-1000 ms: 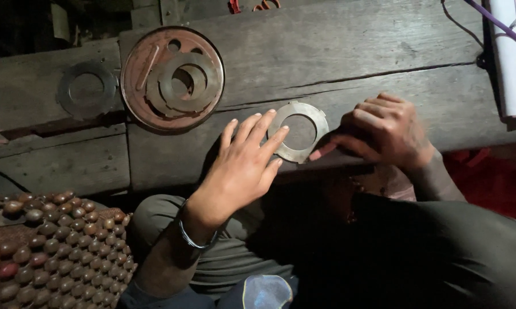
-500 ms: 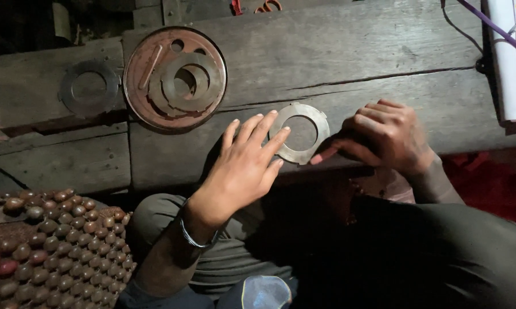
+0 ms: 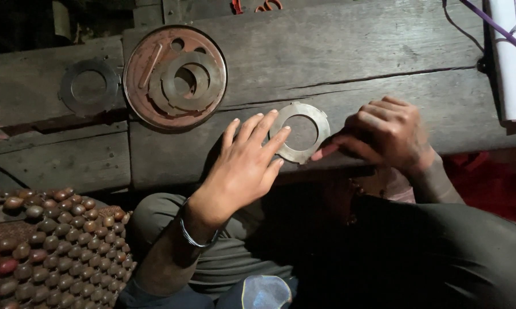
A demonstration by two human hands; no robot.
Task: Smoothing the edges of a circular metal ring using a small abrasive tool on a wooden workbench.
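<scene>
A flat grey metal ring plate [image 3: 299, 132] lies on the wooden bench near its front edge. My left hand [image 3: 247, 163] hovers flat with fingers spread, its fingertips over the ring's left rim. My right hand [image 3: 384, 135] is curled at the ring's right side, its index finger pointing at the ring's lower right edge. Neither hand grips anything that I can see.
A rust-coloured round disc [image 3: 175, 77] with smaller rings stacked on it sits further back on the bench [image 3: 384, 51]. A dark ring [image 3: 88, 87] lies to its left. A beaded mat [image 3: 46, 246] is at lower left. White papers [image 3: 507, 57] stand at right.
The view has shifted slightly. Both hands stay at the ring with almost no movement.
</scene>
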